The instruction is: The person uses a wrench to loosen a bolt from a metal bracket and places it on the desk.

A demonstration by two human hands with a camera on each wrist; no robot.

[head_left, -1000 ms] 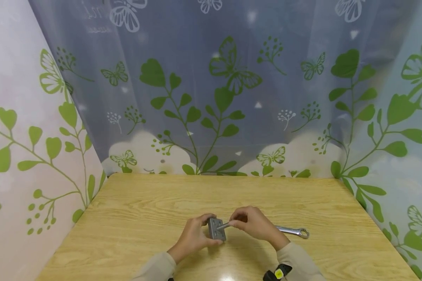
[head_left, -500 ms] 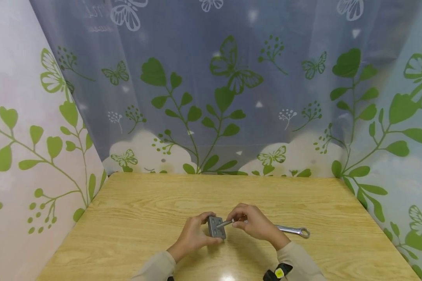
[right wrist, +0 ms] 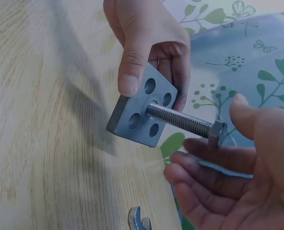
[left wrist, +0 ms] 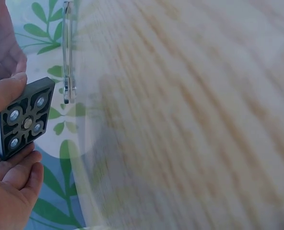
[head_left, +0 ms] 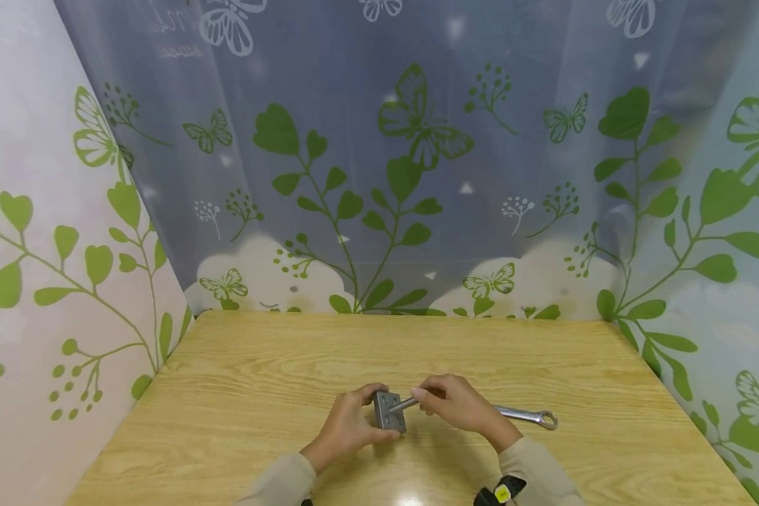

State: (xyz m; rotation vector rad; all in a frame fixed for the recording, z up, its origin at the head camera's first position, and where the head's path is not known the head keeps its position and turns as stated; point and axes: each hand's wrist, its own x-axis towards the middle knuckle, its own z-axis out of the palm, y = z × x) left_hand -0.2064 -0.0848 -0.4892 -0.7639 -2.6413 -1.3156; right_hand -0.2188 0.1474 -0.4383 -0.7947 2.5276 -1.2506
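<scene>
My left hand (head_left: 351,425) grips a square dark grey metal plate (head_left: 390,412) by opposite edges, thumb on one side and fingers on the other, holding it tilted above the table. A long threaded hex bolt (right wrist: 180,120) sticks out of the plate's centre. Several round holes surround it. At the hex head, the fingers of my right hand (head_left: 458,404) curl around, the index finger along its underside and the thumb close above. In the left wrist view, the plate's ribbed back (left wrist: 27,120) shows the bolt's round end in the middle.
A shiny combination wrench (head_left: 531,416) lies on the wooden table (head_left: 278,358) beside my right hand, its ring end pointing right. Its open end (right wrist: 136,219) shows in the right wrist view. Leaf-printed curtains (head_left: 329,169) stand behind and beside the table.
My right thumb and fingers shift around the bolt head, spreading a little and then closing in again. The left hand and plate stay nearly still; the wrench has not moved.
</scene>
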